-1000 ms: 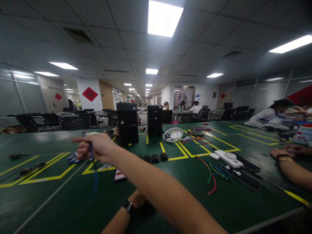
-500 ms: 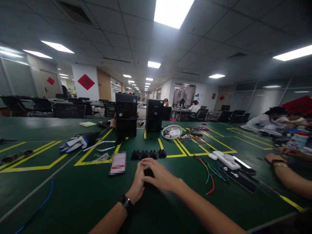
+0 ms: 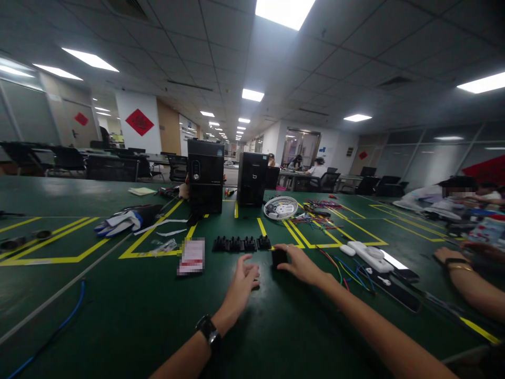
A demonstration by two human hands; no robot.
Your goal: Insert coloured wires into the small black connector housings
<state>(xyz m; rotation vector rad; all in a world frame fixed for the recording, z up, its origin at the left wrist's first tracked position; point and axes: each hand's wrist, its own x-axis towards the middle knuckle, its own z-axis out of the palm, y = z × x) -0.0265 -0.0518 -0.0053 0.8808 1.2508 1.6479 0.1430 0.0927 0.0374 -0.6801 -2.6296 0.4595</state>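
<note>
My right hand [image 3: 300,264] reaches forward over the green table and grips a small black block [image 3: 279,257] that stands on the surface just right of a row of similar black blocks [image 3: 241,243]. My left hand [image 3: 242,281], with a black watch on the wrist, hovers just behind and to the left of it, fingers loosely spread and holding nothing. A blue wire [image 3: 67,321] lies on the table at the far left.
Two black boxes [image 3: 205,175] [image 3: 253,179] stand further back, with a white fan grille [image 3: 281,208], loose coloured wires [image 3: 342,268], a white power strip [image 3: 366,255], gloves [image 3: 120,221] and a card [image 3: 191,256] around them. Another person's forearm [image 3: 469,279] rests at the right edge.
My hands, joined over the black block half a second ago, have parted. The right hand has carried the block forward and right beside the row. Before that it dropped the blue wire at left.
</note>
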